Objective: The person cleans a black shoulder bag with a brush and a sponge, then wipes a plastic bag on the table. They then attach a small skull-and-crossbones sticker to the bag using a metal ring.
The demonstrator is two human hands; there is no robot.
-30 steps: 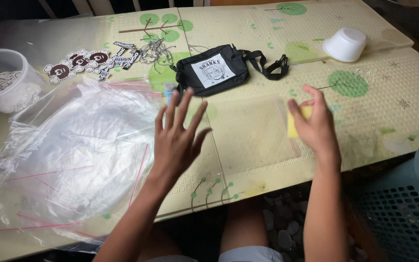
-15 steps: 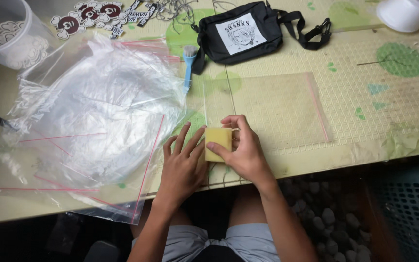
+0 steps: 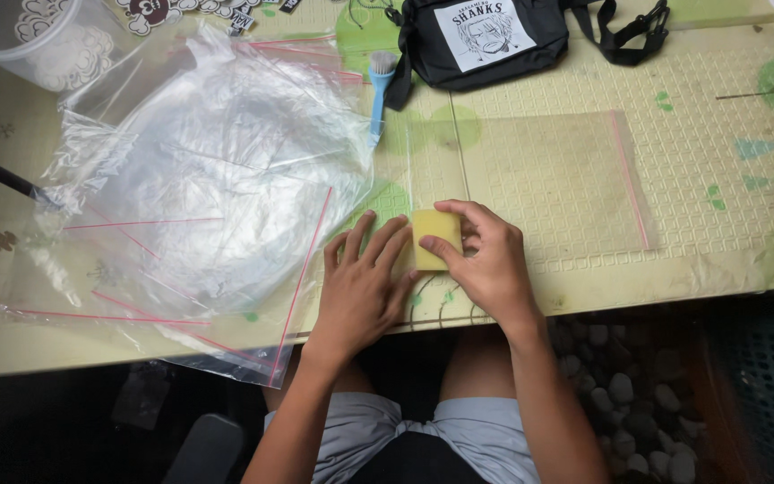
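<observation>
While the left hand (image 3: 365, 287) lies flat with its fingers spread on the table (image 3: 727, 224), its fingertips touch the left edge of a small yellow block (image 3: 434, 235). The right hand (image 3: 493, 260) pinches that block between thumb and fingers at the near corner of a flat clear zip bag (image 3: 548, 179). A heap of clear bags (image 3: 199, 179) lies left; a black pouch (image 3: 485, 40) sits beyond. Pebbled floor (image 3: 620, 385) shows below.

A black pouch (image 3: 494, 40) lies on the table (image 3: 718, 224); left of it a blue brush (image 3: 378, 94) (bristles up) and crumpled bags (image 3: 199, 188).
</observation>
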